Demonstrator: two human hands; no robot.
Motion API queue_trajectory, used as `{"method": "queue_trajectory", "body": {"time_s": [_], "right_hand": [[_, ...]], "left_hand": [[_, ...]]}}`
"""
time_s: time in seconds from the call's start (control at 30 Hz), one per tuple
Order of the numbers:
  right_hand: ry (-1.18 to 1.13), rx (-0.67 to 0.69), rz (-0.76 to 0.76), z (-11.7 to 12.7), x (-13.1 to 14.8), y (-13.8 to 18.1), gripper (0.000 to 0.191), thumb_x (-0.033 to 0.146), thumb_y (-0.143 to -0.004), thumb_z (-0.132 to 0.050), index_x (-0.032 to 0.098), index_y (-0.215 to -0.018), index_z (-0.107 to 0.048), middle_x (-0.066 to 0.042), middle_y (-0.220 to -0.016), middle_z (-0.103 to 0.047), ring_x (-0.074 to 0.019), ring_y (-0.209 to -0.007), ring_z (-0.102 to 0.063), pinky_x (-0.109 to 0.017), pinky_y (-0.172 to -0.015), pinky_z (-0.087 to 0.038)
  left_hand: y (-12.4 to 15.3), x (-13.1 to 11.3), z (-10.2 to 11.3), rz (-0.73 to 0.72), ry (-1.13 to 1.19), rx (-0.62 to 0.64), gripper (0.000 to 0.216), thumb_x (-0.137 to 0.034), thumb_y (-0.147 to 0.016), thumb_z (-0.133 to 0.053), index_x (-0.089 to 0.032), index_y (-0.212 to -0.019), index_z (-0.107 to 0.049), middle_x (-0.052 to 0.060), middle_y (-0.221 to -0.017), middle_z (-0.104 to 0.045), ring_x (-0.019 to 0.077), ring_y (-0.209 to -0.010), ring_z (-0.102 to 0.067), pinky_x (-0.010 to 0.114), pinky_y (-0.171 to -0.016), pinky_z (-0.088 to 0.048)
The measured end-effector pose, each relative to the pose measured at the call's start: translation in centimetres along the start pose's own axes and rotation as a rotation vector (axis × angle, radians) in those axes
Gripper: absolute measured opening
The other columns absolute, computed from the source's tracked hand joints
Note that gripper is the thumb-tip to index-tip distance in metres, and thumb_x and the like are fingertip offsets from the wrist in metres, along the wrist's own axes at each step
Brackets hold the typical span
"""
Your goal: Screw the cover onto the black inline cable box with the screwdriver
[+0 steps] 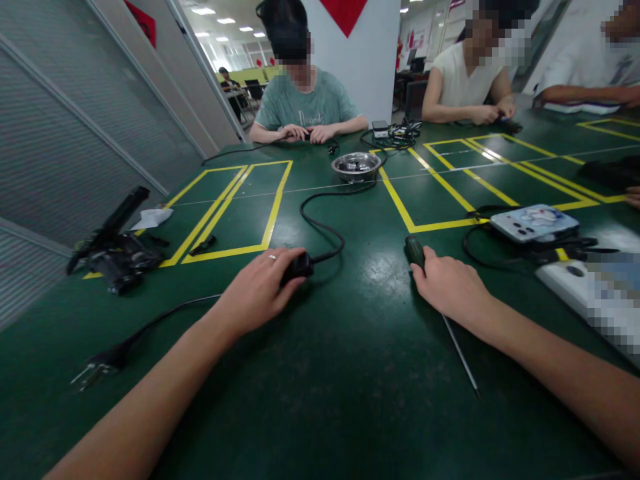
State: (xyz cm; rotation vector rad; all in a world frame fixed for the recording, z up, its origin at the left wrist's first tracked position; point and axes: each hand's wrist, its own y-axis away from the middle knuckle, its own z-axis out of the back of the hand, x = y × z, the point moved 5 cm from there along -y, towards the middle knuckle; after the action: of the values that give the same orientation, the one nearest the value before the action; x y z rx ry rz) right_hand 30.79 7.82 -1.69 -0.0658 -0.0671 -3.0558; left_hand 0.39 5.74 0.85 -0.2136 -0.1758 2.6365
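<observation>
My left hand (260, 290) rests on the green table (350, 373), its fingers closed round a small black switch box (299, 267) on a black cable (325, 230). That cable runs from a plug (97, 367) at the near left to a metal bowl (356, 165) farther back. My right hand (450, 287) lies over a screwdriver, gripping its dark green handle (414, 250); the thin metal shaft (463, 360) points back toward me along the table.
A black tool bundle (113, 250) lies at the left edge. A phone (533, 222) on cables and a white device (575, 277) sit at right. Yellow tape boxes (235, 207) mark the table. Three people sit across the table, their hands on small parts.
</observation>
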Motion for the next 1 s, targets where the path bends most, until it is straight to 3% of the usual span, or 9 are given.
{"method": "queue_trajectory", "body": {"time_s": [0.17,0.23,0.33,0.47,0.63,0.8,0.9,0.93,1.0], "right_hand": [[0.007,-0.019,0.002,0.0,0.0,0.1,0.049,0.041,-0.096,-0.031,0.006,-0.125,-0.051,-0.019,-0.083,-0.07,-0.0345,-0.074,-0.07,-0.04,-0.059,-0.048],[0.0,-0.009,0.001,0.1,0.0,0.1,0.049,0.041,-0.096,-0.031,0.006,-0.124,-0.051,-0.02,-0.084,-0.07,-0.0345,-0.075,-0.07,-0.04,-0.06,-0.048],[-0.015,0.003,-0.008,0.1,-0.1,0.1,0.05,0.041,-0.096,-0.03,0.005,-0.124,-0.052,-0.021,-0.087,-0.07,-0.0336,-0.074,-0.07,-0.04,-0.06,-0.049],[-0.029,-0.005,-0.011,-0.2,-0.2,0.1,0.055,0.04,-0.097,-0.028,0.002,-0.13,-0.05,-0.021,-0.085,-0.07,-0.0325,-0.074,-0.07,-0.04,-0.061,-0.049],[-0.006,-0.022,-0.016,0.0,-0.2,0.3,0.056,0.039,-0.097,-0.027,0.001,-0.132,-0.049,-0.021,-0.085,-0.07,-0.0336,-0.075,-0.07,-0.041,-0.061,-0.049],[0.008,-0.199,-0.069,2.5,-0.2,0.8,0.058,0.049,-0.098,-0.025,0.006,-0.119,-0.057,-0.018,-0.078,-0.068,-0.0319,-0.072,-0.068,-0.041,-0.061,-0.049],[-0.192,-0.371,0.176,3.7,1.2,1.5,0.053,0.048,-0.099,-0.031,0.009,-0.124,-0.057,-0.018,-0.1,-0.067,-0.0284,-0.089,-0.065,-0.041,-0.073,-0.051],[-0.298,-0.381,0.311,3.7,2.0,1.9,0.051,0.047,-0.098,-0.035,0.01,-0.126,-0.056,-0.017,-0.107,-0.065,-0.0272,-0.096,-0.062,-0.041,-0.079,-0.051],[-0.512,-0.278,0.558,3.1,3.5,2.8,0.057,0.049,-0.093,-0.049,0.012,-0.136,-0.049,-0.015,-0.12,-0.061,-0.0257,-0.107,-0.059,-0.041,-0.091,-0.049]], "left_hand": [[0.5,8.7,0.1,0.25,-0.089,-0.046,0.05,-0.042,-0.095,-0.043,-0.014,-0.136,-0.041,0.014,-0.121,-0.056,0.0341,-0.112,-0.054,0.051,-0.099,-0.042],[0.7,10.8,-0.7,0.293,-0.095,-0.037,0.05,-0.045,-0.094,-0.045,-0.015,-0.134,-0.044,0.016,-0.119,-0.057,0.0344,-0.109,-0.056,0.052,-0.098,-0.043],[1.0,11.8,-1.3,0.317,-0.087,-0.024,0.053,-0.05,-0.095,-0.042,-0.016,-0.136,-0.043,0.015,-0.12,-0.057,0.0333,-0.111,-0.056,0.051,-0.1,-0.042],[1.0,10.4,-0.6,0.267,-0.07,-0.025,0.051,-0.046,-0.1,-0.034,-0.012,-0.137,-0.041,0.013,-0.126,-0.053,0.03,-0.116,-0.053,0.046,-0.105,-0.04],[1.1,9.4,1.0,0.272,-0.1,-0.059,0.048,-0.047,-0.1,-0.038,-0.015,-0.135,-0.043,0.01,-0.125,-0.052,0.0293,-0.114,-0.052,0.048,-0.104,-0.041],[0.7,7.2,1.6,0.269,-0.118,-0.096,0.051,-0.048,-0.099,-0.037,-0.017,-0.14,-0.039,0.011,-0.13,-0.049,0.0333,-0.119,-0.051,0.049,-0.104,-0.04],[0.2,3.0,0.9,0.222,-0.077,-0.073,0.047,-0.049,-0.097,-0.042,-0.021,-0.135,-0.044,0.012,-0.127,-0.053,0.0322,-0.11,-0.057,0.047,-0.095,-0.046],[0.1,0.9,0.4,0.154,-0.035,-0.035,0.045,-0.048,-0.098,-0.042,-0.023,-0.135,-0.044,0.011,-0.129,-0.053,0.0316,-0.113,-0.056,0.046,-0.096,-0.045],[0.3,-3.3,-0.5,0.015,0.101,0.03,0.041,-0.043,-0.099,-0.04,-0.026,-0.137,-0.039,0.009,-0.127,-0.054,0.0265,-0.108,-0.058,0.042,-0.094,-0.047]]}}
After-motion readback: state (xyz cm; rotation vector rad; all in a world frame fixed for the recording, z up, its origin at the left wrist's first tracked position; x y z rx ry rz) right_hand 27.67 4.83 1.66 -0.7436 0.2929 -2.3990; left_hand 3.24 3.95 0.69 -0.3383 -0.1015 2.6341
